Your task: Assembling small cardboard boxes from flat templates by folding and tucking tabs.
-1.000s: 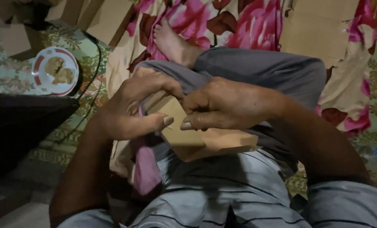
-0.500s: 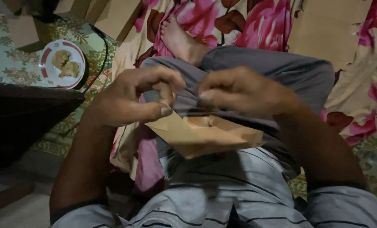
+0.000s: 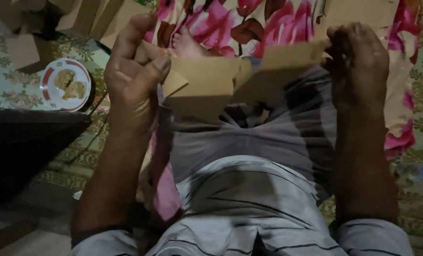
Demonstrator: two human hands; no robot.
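Over floral cloth (image 3: pixel 278 23), cardboard (image 3: pixel 230 78) crosswise.

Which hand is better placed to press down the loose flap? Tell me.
Left, probably. The left hand pinches the brown paper piece right beside its small loose flap; the right hand grips the far end.

cardboard piece (image 3: pixel 206 83): brown | cloth (image 3: pixel 273 23): pink floral | plate (image 3: pixel 65 85): white, red rim

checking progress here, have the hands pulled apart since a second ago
Yes. The left hand and right hand now hold the brown paper piece stretched wide over the lap, no longer together.
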